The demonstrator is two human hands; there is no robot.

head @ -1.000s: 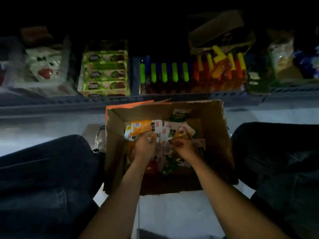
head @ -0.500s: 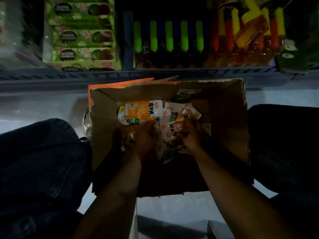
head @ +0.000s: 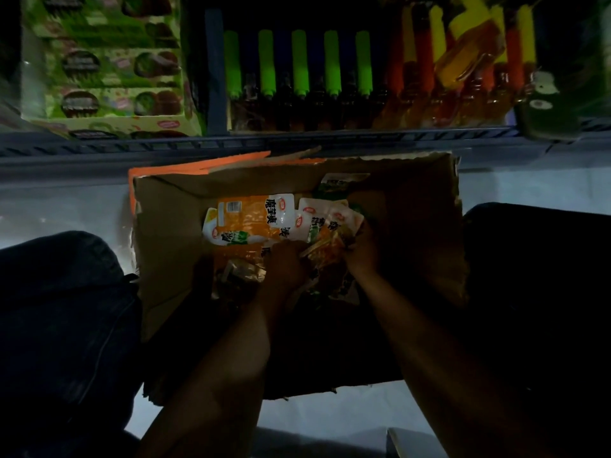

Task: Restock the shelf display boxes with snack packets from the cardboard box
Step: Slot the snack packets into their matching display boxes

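Observation:
An open cardboard box (head: 172,233) sits on the pale floor between my knees, below a low shelf. Inside lie several orange, white and green snack packets (head: 246,219). Both my hands are down in the box. My left hand (head: 286,262) grips a bunch of orange-and-white packets fanned out above it. My right hand (head: 362,251) pinches a few smaller packets (head: 330,226) right beside the left one. The lower packets are dark and partly hidden under my hands.
On the shelf above stand a green display box of snacks (head: 109,74) at left, a row of green-capped bottles (head: 299,64) in the middle and orange and yellow ones (head: 463,67) at right. My dark-trousered knees (head: 62,292) flank the box.
The view has dropped and closed in on the box. Both hands have sunk a little deeper among the packets and gathered more of them together.

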